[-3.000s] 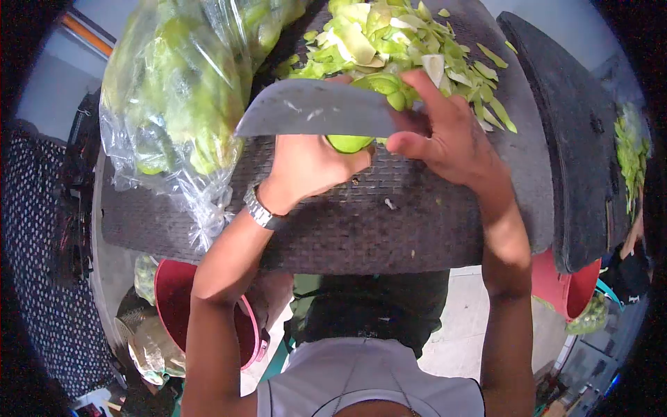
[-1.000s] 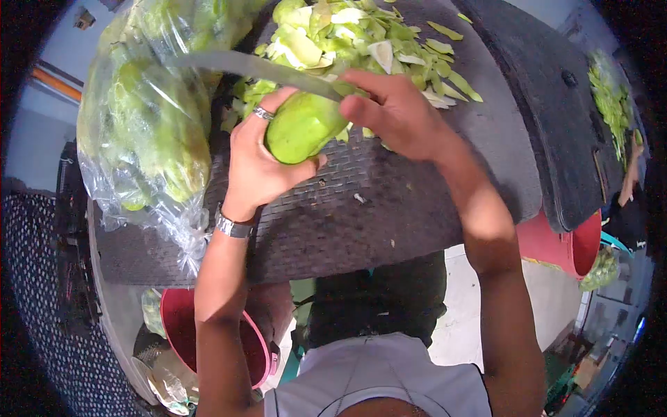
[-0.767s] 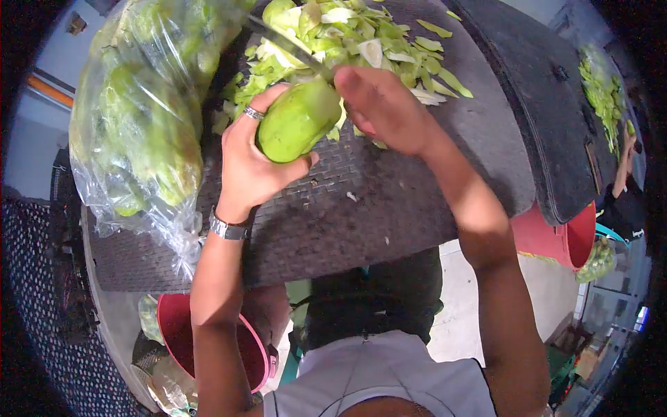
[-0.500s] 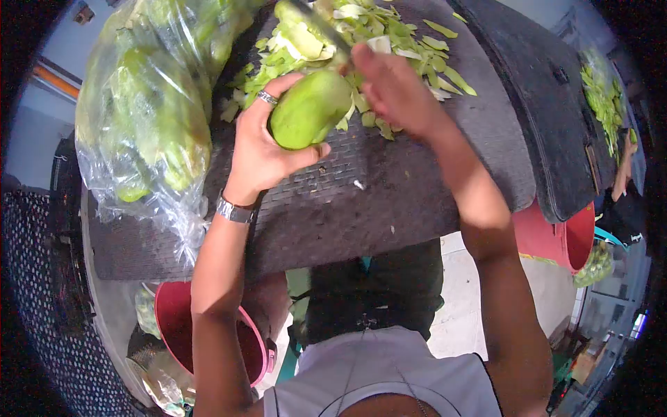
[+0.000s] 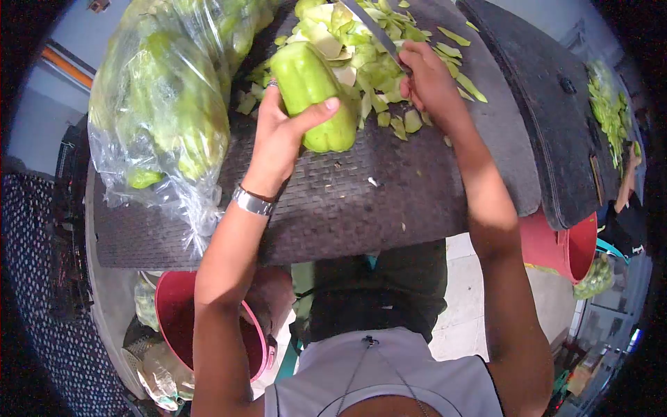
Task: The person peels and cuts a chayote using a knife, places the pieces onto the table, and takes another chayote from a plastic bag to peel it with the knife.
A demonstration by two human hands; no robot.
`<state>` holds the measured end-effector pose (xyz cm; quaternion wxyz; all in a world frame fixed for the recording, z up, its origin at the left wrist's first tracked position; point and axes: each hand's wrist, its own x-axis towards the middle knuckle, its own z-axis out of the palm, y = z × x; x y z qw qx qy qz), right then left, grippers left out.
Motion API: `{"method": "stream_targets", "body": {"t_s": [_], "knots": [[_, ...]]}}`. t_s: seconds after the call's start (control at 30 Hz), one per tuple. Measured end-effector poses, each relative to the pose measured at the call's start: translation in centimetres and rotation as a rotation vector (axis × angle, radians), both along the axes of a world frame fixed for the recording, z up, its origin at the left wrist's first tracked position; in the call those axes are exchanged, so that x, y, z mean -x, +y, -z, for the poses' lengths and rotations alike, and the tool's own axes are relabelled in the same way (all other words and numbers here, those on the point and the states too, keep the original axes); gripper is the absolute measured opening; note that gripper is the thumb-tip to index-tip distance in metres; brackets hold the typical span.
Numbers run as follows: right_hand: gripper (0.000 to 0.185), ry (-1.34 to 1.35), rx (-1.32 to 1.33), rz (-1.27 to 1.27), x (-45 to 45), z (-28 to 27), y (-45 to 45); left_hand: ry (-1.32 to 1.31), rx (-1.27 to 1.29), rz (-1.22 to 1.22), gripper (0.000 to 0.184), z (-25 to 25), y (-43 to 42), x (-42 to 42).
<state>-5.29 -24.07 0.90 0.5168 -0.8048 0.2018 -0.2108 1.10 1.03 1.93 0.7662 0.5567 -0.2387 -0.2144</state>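
In the head view my left hand (image 5: 281,132), wearing a ring and a metal wristwatch, is wrapped round a large, elongated light-green fruit (image 5: 313,90) with a ridged, lobed end. Its thumb lies across the fruit's side; the other fingers are mostly hidden behind it. My right hand (image 5: 432,87) grips a knife (image 5: 375,29), whose blade points up and to the left, apart from the fruit. Beneath and beyond both hands, green and pale peelings (image 5: 379,80) lie heaped on the dark woven tabletop (image 5: 326,208).
A clear plastic bag (image 5: 163,104) of green fruit lies at the table's left. Below are a pink bucket (image 5: 170,306) on the left and a red one (image 5: 580,250) on the right. A dark panel (image 5: 535,111) adjoins the right side. Someone else's arm (image 5: 629,177) shows at far right.
The knife and my right hand have moved away from the fruit, slightly right and down. My left hand has turned the fruit, so it now stands lengthwise with its lobed end towards me.
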Motion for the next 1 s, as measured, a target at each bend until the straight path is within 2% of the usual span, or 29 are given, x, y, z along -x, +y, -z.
{"method": "stream_targets", "body": {"t_s": [0.1,0.2,0.23,0.3,0.33,0.37,0.47,0.5,0.6,0.8,0.87,0.93,0.97,1.0], "knots": [[0.055,-0.003,-0.038,0.052,-0.1,-0.2,0.4,0.109,0.050,0.056,0.053,0.4,0.2,-1.7],[0.055,0.010,-0.069,-0.050,-0.1,-0.5,1.1,0.142,0.066,0.021,0.054,1.3,0.0,-2.2],[0.057,0.099,-0.151,-0.130,0.3,-1.6,1.6,0.095,0.012,0.022,0.059,1.5,0.0,-2.1],[0.062,0.282,-0.317,-0.285,1.4,-3.8,2.6,0.245,0.042,-0.047,0.056,1.4,0.0,-2.1],[0.063,0.293,-0.304,-0.344,1.5,-3.8,3.0,0.319,0.057,-0.083,0.054,1.4,0.0,-2.1],[0.064,0.302,-0.291,-0.405,1.5,-3.8,3.3,0.411,0.182,-0.062,0.047,1.2,-0.2,-2.0],[0.059,0.216,-0.302,-0.489,1.9,-3.4,4.5,0.577,0.529,0.033,0.042,0.9,0.2,-2.6],[0.057,0.165,-0.314,-0.499,2.0,-3.3,4.7,0.605,0.529,0.021,0.040,0.6,0.2,-2.3],[0.061,0.263,-0.298,-0.448,2.2,-3.2,4.0,0.548,0.418,0.046,0.043,0.6,0.5,-2.7],[0.058,0.015,-0.443,-0.311,2.0,-3.5,2.2,0.259,-0.109,0.289,0.049,-0.2,2.6,-4.2],[0.059,0.054,-0.398,-0.269,1.9,-3.1,1.6,0.220,-0.271,0.379,0.066,0.0,2.3,-3.0],[0.058,0.102,-0.354,-0.235,1.8,-3.1,1.9,-0.204,-0.357,0.307,0.069,0.1,0.5,-0.3],[0.059,0.137,-0.304,-0.210,1.9,-3.4,2.4,-0.197,-0.265,0.284,0.079,1.1,-0.4,0.7],[0.060,0.175,-0.255,-0.183,2.1,-4.0,3.4,-0.164,-0.219,0.297,0.080,0.6,-0.8,1.3]]}}
